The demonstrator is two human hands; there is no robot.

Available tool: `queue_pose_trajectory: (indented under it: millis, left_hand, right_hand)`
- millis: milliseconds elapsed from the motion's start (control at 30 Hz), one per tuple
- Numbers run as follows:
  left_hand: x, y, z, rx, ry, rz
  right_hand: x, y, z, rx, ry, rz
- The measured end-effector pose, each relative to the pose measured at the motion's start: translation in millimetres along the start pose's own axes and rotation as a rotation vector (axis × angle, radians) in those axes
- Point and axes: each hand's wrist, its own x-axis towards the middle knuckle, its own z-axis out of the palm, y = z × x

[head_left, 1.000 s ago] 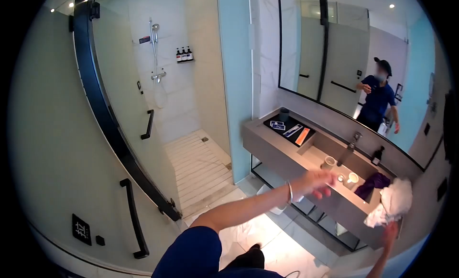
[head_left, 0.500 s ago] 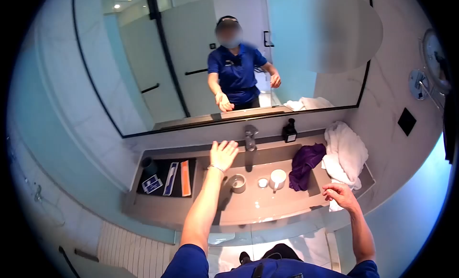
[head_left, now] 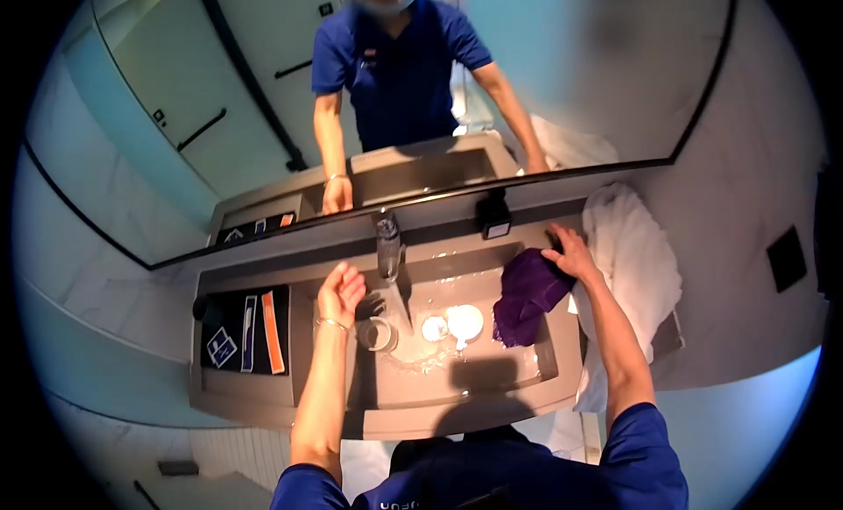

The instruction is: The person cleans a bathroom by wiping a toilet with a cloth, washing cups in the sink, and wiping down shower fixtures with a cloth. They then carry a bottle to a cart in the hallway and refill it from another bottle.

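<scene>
Water runs from the faucet (head_left: 387,238) into the grey sink (head_left: 492,405). To the left of the stream my left hand (head_left: 342,292) hangs over the basin edge with its fingers apart, holding nothing. On the purple cloth (head_left: 529,298), which lies over the basin's right side, rests my right hand (head_left: 572,254), at the cloth's upper right corner; its fingers are spread. In the basin stand a cup (head_left: 378,334), a small white dish (head_left: 434,328) and a white mug (head_left: 464,323).
A white towel (head_left: 628,264) is heaped on the counter's right end. At the left lies a black tray (head_left: 235,330) with cards and packets. A dark bottle (head_left: 494,217) stands behind the basin, under the large mirror (head_left: 263,97).
The view has turned to the sink and come closer. Water now flows from the faucet. My right hand has moved up to the purple cloth, and my left hand is left of the faucet.
</scene>
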Motion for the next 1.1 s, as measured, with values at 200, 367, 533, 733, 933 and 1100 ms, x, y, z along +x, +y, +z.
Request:
queue_pose_trajectory:
  millis: [200, 367, 533, 733, 933, 1100]
  left_hand:
    - [-48, -138, -6, 0.462, -0.06, -0.424]
    - [32, -289, -38, 0.778, -0.333, 0.281]
    - [-3, -149, 11, 1.808, -0.392, 0.324]
    - [1, -92, -63, 1.834, 0.087, 0.498]
    - [11, -126, -125, 1.421, 0.07, 0.33]
    - [-5, -96, -119, 1.235, 0.138, 0.18]
  right_hand:
    - [-61, -56, 26, -0.15, -0.064, -0.057]
    - [-129, -113, -20, 0.346, -0.346, -0.009]
    - [-159, -114, -67, 0.476, -0.734, 0.035]
    - [-96, -157, -42, 0.354, -0.547, 0.125]
    - [-86, -115, 134, 0.278, -0.609, 0.045]
    - [-121, -121, 156, 0.207, -0.549, -0.078]
